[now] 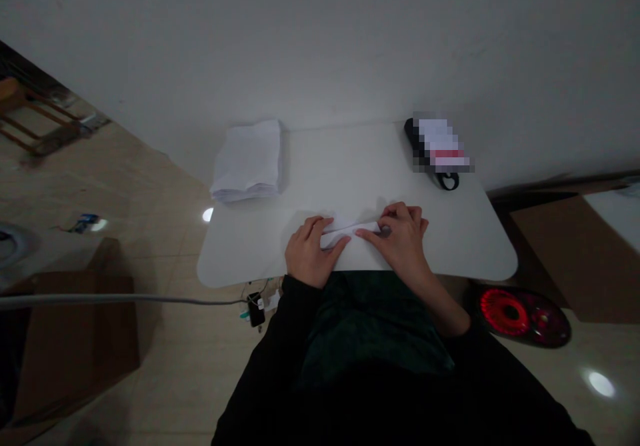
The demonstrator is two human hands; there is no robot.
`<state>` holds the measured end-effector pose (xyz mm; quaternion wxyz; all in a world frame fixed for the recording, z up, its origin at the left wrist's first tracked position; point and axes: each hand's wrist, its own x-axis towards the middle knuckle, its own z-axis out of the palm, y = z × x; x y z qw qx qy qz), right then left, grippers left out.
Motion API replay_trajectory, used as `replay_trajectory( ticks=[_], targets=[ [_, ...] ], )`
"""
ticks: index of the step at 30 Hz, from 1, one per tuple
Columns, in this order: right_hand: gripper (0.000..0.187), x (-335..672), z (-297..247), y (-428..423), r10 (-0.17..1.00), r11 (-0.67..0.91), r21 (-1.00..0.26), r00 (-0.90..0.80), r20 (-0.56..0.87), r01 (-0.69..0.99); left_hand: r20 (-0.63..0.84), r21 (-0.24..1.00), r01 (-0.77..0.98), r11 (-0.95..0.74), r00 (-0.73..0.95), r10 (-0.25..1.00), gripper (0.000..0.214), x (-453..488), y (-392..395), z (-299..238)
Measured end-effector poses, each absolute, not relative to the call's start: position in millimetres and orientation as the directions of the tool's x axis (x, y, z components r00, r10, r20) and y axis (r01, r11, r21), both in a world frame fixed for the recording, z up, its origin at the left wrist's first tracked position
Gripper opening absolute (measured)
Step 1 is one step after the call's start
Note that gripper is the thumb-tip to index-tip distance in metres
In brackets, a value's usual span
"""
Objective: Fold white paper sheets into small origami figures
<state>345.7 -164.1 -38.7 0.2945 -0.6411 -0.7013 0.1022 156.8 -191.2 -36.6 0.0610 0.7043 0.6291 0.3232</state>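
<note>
A narrow folded white sheet (347,233), perhaps paper, lies on the white rounded table (350,166) near its front edge. My left hand (311,254) pinches its left end, and my right hand (400,241) presses along its right end with the fingertips. A stack of folded white sheets (247,163) sits at the table's back left. At the back right, a pixelated white-and-red item (440,145) rests against a black object (447,181). Neither hand touches these.
A white wall (320,39) rises behind the table. Below it lies a beige tiled floor (175,373) with cardboard boxes (75,339) at left and right. A grey cable (115,299) crosses at left, and a round red-lit object (520,316) sits at lower right.
</note>
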Motion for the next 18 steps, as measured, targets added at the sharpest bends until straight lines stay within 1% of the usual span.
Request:
replay_trajectory(
  ticks=[2, 10, 14, 16, 18],
  targets=[
    [0.038, 345.2, -38.3, -163.6, 0.960, 0.152, -0.519, -0.002, 0.278, 0.841, 0.382, 0.478, 0.859, -0.182, -0.017, 0.924, 0.044, 159.7, -190.9, -36.4],
    [0.040, 342.6, -37.6, -163.4, 0.963, 0.100, -0.489, 0.040, 0.267, 0.867, 0.320, 0.503, 0.849, -0.163, -0.007, 0.947, 0.029, 158.7, -189.7, -28.4],
    [0.042, 344.1, -42.2, -160.7, 0.948, 0.129, -0.473, 0.033, 0.318, 0.872, 0.300, 0.529, 0.834, -0.155, -0.012, 0.954, 0.025, 155.4, -189.1, -29.7],
    [0.038, 344.8, -43.1, -161.2, 0.935, 0.139, -0.456, 0.035, 0.353, 0.879, 0.304, 0.524, 0.835, -0.170, 0.003, 0.953, 0.024, 154.6, -188.8, -31.2],
    [0.032, 344.3, -42.1, -164.7, 0.904, 0.190, -0.426, 0.011, 0.427, 0.885, 0.314, 0.514, 0.838, -0.183, 0.014, 0.949, 0.023, 154.5, -188.5, -32.4]
  ],
)
